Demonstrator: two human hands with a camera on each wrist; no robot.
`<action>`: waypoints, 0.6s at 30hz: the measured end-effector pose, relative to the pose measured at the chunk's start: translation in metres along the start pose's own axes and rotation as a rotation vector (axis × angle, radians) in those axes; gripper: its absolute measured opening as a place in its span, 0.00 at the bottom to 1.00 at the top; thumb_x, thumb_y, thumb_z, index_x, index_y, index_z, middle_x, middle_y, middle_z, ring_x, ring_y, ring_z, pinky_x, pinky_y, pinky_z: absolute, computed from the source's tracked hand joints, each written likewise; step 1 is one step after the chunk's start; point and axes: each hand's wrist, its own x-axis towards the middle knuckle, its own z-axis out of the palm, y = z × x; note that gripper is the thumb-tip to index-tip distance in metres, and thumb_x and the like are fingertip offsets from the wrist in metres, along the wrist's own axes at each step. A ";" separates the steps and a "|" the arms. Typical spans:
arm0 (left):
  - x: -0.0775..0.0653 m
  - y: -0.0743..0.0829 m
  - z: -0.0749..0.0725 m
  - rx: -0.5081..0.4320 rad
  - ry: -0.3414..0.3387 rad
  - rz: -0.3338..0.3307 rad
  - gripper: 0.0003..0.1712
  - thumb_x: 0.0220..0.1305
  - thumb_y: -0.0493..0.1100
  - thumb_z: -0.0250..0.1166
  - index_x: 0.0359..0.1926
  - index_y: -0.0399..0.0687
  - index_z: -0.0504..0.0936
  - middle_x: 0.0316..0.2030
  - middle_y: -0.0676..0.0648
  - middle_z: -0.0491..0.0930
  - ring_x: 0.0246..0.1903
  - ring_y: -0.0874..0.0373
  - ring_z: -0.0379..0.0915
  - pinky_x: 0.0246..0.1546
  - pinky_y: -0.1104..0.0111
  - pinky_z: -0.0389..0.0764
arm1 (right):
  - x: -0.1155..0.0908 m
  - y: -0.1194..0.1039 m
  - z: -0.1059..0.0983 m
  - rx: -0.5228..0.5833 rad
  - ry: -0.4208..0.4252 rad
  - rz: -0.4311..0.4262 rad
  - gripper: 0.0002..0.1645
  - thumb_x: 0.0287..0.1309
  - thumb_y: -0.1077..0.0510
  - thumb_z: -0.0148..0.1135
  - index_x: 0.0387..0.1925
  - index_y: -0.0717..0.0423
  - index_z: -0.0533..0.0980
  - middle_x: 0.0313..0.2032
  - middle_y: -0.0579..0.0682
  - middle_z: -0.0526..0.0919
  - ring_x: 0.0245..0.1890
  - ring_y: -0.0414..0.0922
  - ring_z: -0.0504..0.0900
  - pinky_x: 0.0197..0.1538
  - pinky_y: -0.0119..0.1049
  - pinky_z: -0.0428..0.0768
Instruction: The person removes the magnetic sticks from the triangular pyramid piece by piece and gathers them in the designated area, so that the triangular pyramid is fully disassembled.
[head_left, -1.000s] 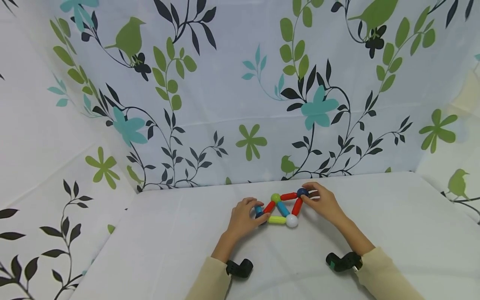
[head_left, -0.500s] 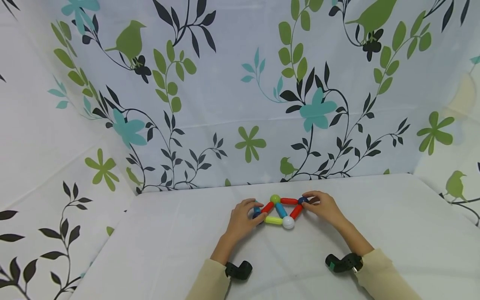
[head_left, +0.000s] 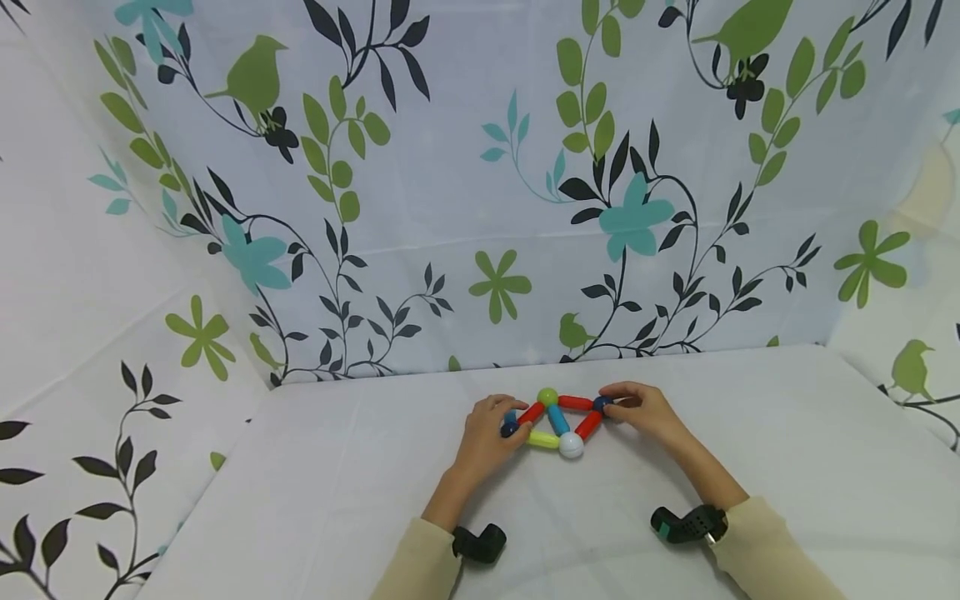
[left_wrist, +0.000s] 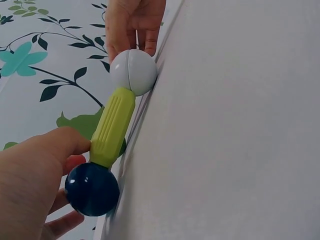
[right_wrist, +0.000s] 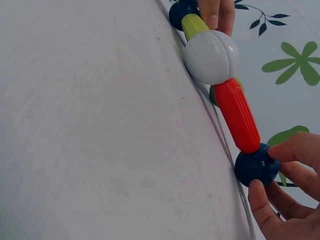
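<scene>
A flat frame of toy construction rods and balls lies on the white table, forming two joined triangles. Its balls are green, white and, at either end, dark blue. My left hand curves round the left dark blue ball, the thumb against the end of the yellow-green rod. A short blue piece shows beside that ball, partly hidden by the fingers. The right dark blue ball is pinched between thumb and fingers of my right hand. A red rod links it to the white ball.
Behind the table hangs a white cloth printed with leaves, birds and flowers. Each wrist wears a black camera band, one on the left and one on the right. The table's back edge runs just beyond the frame.
The right dark blue ball has come nearer to me with my right hand. The white ball has shifted left, and the whole frame sits slightly further left. Both hands keep their hold.
</scene>
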 end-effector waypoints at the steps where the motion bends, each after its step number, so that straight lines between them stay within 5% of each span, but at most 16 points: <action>1: 0.000 0.001 0.000 0.005 0.001 0.001 0.16 0.64 0.46 0.64 0.52 0.50 0.82 0.56 0.43 0.74 0.60 0.44 0.65 0.58 0.47 0.66 | 0.000 0.001 0.000 0.006 -0.007 0.007 0.21 0.61 0.62 0.63 0.54 0.67 0.77 0.53 0.65 0.79 0.48 0.54 0.78 0.44 0.35 0.77; 5: -0.003 0.005 0.000 -0.028 0.010 0.037 0.15 0.64 0.44 0.65 0.51 0.49 0.82 0.54 0.44 0.76 0.60 0.46 0.66 0.57 0.47 0.65 | -0.002 0.004 0.005 0.033 -0.044 0.012 0.21 0.61 0.61 0.64 0.54 0.66 0.77 0.52 0.64 0.80 0.46 0.51 0.78 0.44 0.36 0.78; 12: -0.003 0.014 0.001 -0.176 0.031 0.248 0.13 0.63 0.38 0.65 0.49 0.42 0.83 0.50 0.44 0.79 0.55 0.49 0.72 0.58 0.47 0.67 | -0.003 0.007 0.009 0.066 -0.127 -0.065 0.21 0.61 0.59 0.64 0.53 0.67 0.76 0.49 0.62 0.80 0.45 0.50 0.80 0.45 0.34 0.79; 18: -0.002 0.021 0.002 -0.177 0.001 0.278 0.13 0.65 0.39 0.63 0.50 0.46 0.83 0.50 0.47 0.79 0.54 0.52 0.74 0.58 0.53 0.72 | 0.000 0.004 0.009 0.060 -0.153 -0.130 0.20 0.60 0.60 0.65 0.51 0.66 0.77 0.48 0.62 0.81 0.44 0.50 0.79 0.45 0.33 0.78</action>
